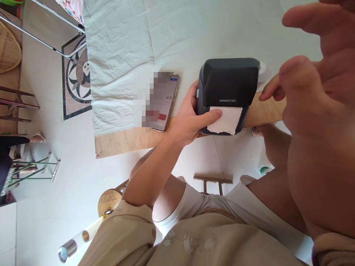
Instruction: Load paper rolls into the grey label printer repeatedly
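Note:
My left hand (191, 120) grips a dark label printer (230, 83) by its left side, above the front edge of the table. The thumb presses on white label paper (229, 120) that sticks out of the printer's front with a ragged end. A white round part (264, 70), perhaps the paper roll, shows at its right side. My right hand (310, 62) is raised close to the camera, to the right of the printer, with its fingers apart and nothing visible in them. To the left of the printer lies a phone (168, 99) with its screen lit and partly blurred out.
A pale green cloth (122, 66) covers the table, with a bare wooden edge (122, 142) at the front. Under it stands a wooden stool rail (212, 180). On the left are a metal-legged frame (50, 44), a folding stool (33, 168) and another person's foot (39, 138).

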The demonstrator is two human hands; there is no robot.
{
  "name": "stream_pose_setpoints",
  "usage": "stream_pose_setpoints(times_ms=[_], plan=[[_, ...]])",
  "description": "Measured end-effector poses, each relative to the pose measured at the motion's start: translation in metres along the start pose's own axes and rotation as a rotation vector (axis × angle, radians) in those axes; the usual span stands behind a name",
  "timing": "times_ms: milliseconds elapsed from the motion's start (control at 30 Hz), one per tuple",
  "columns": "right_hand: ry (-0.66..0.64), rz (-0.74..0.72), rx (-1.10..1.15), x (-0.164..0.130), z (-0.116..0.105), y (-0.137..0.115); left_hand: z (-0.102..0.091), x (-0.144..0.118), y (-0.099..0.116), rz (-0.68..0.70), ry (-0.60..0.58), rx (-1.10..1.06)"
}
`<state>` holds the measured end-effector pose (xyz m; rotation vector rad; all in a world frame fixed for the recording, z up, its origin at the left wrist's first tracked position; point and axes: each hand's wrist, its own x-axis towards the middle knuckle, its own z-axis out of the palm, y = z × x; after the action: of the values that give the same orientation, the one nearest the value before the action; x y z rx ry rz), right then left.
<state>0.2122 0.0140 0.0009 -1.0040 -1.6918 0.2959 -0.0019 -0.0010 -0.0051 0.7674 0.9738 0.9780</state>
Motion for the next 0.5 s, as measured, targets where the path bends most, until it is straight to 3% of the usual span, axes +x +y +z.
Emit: stream_pose_setpoints(times_ms=[167, 267, 367, 500], plan=[[-0.205, 0.106, -0.058, 0.000, 0.004, -0.008, 0.000, 0.001, 0.000, 0.014, -0.034, -0.064], [-0.297, 0.084, -0.041, -0.002, 0.008, -0.015, 0.001, 0.001, 0.001, 0.030, -0.066, -0.055], [-0.330, 0.040, -0.072, -0.004, 0.010, -0.016, 0.004, -0.001, 0.002, 0.061, -0.081, -0.068], [-0.337, 0.044, -0.071, -0.004, 0.012, -0.016, 0.010, -0.006, 0.003, 0.060, 0.003, -0.087]])
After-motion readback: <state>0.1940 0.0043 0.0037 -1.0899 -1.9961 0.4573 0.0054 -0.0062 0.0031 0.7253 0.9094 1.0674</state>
